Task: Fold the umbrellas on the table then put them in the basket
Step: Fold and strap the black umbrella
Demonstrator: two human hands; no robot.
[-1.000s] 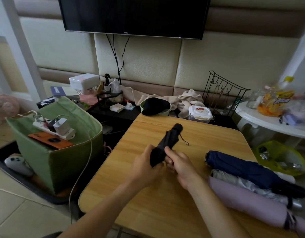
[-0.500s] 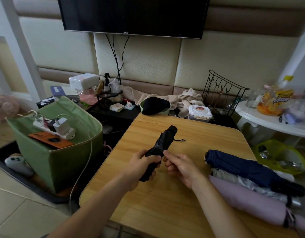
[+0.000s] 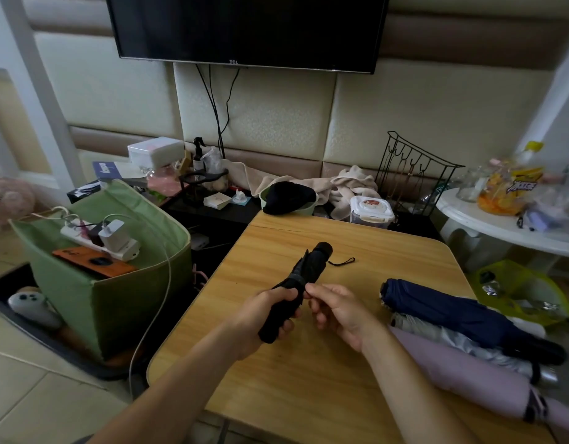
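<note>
Two bare hands are working over the light wooden table [image 3: 276, 395]. Left hand [image 3: 260, 318] is gripping the lower part of a compact black folded umbrella [image 3: 304, 277], fingers curled round it, holding it tilted with the handle end and black wrist loop [image 3: 342, 261] pointing toward 1 o'clock. Right hand [image 3: 336, 310] is sitting just beside it at 3 o'clock, fingertips [image 3: 310, 287] pinching at the umbrella's middle band. Three more rolled umbrellas are lying side by side at the table's 4 o'clock edge: a navy blue one [image 3: 462, 310], a silver-grey one [image 3: 462, 342], a pale lilac one [image 3: 462, 376]. Green fabric basket [image 3: 123, 309] is standing on the floor at 9 o'clock of the table, a white power strip [image 3: 100, 240] and orange phone [image 3: 94, 261] resting across its top
</note>
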